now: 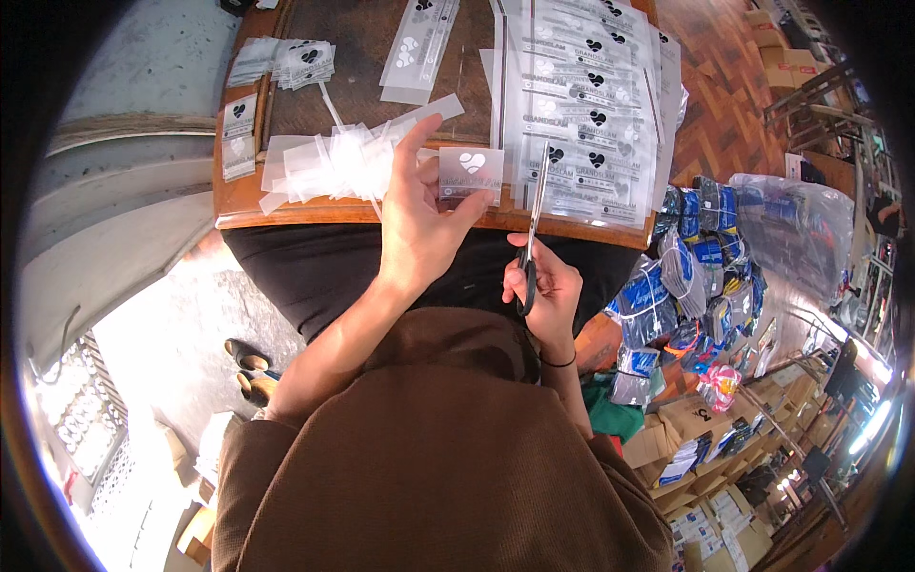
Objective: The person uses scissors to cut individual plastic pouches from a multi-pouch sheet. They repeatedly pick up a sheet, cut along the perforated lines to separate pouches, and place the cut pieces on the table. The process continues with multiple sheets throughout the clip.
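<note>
A small translucent label (471, 172) with a white heart print is pinched in my left hand (419, 224). The thumb lies on its lower edge, the index finger stretches up away from it, and the other fingers are partly hidden behind. My right hand (551, 291) grips scissors (536, 205) by their black handles, blades together and pointing away from me. Beyond the blades lie printed transfer sheets (596, 143) with rows of black hearts. Left of my left hand, a loose heap of clear offcut strips (334, 167) covers the near table edge.
On the wooden table (315, 212), a stack of cut labels (305, 63) sits far left and a printed strip (419, 48) lies at the back. Bundled blue-and-grey packages (686, 257) fill the floor at right, near cardboard boxes (681, 419). Shoes (250, 360) stand at left.
</note>
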### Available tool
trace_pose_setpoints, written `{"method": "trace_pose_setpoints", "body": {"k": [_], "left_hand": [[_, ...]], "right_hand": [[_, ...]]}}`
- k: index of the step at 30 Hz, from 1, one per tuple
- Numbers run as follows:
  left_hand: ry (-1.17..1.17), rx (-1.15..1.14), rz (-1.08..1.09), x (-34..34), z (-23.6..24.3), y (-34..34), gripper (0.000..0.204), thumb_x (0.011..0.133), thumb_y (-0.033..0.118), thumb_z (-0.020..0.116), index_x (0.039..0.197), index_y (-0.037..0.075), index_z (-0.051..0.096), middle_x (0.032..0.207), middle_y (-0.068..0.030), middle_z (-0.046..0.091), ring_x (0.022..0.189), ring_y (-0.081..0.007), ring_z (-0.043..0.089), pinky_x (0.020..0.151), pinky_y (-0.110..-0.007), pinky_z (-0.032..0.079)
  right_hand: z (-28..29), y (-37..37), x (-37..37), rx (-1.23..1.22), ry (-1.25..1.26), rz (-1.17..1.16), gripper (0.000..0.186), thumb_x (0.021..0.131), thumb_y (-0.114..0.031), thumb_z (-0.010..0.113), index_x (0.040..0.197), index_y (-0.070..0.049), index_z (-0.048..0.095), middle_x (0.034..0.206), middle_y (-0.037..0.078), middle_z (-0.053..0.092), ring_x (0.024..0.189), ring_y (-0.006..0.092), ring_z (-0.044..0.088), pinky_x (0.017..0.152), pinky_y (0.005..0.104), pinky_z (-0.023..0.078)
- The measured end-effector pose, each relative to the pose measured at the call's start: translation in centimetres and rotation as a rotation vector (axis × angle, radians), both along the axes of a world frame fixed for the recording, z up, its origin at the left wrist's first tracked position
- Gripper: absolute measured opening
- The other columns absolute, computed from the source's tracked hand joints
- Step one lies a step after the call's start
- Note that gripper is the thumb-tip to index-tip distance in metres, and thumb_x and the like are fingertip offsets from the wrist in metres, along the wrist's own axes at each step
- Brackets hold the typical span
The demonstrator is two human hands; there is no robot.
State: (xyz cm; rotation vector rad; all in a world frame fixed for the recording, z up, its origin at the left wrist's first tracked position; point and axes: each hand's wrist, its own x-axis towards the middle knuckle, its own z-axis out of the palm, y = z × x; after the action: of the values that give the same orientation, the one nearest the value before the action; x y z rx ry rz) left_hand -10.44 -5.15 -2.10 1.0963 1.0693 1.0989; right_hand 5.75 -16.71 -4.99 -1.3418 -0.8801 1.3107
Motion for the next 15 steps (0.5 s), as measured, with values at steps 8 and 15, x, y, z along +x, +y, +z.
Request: {"method": "trace_pose_setpoints", "body": {"k": [8, 15], "left_hand": [[0.025, -0.016, 0.071, -3.2, 0.5, 0.7, 0.019, 0.106, 0.004, 0.061, 0.123, -0.003, 0.063, 0.104, -0.0055, 0.072, 0.096, -0.007, 0.065, 0.08, -0.022, 0.05], [0.172, -0.048, 0.1, -8.3, 1.6, 2.1, 0.024, 0.101, 0.0, 0.066, 0.125, 0.0, 0.065, 0.093, -0.0056, 0.074, 0.081, -0.0061, 0.064, 0.068, -0.023, 0.05]], "right_hand": [[-0.3, -0.4, 0.0, -0.033, 0.044, -0.034, 0.041, 0.093, -0.002, 0.072, 0.133, 0.007, 0.065, 0.079, 0.004, 0.066, 0.064, 0.0089, 0.061, 0.057, 0.0231, 0.05], [0.7, 1.1, -1.1, -0.024, 0.06, -0.046, 0.039, 0.095, -0.002, 0.073, 0.131, 0.007, 0.063, 0.082, 0.006, 0.067, 0.068, 0.0102, 0.064, 0.061, 0.0229, 0.052]]}}
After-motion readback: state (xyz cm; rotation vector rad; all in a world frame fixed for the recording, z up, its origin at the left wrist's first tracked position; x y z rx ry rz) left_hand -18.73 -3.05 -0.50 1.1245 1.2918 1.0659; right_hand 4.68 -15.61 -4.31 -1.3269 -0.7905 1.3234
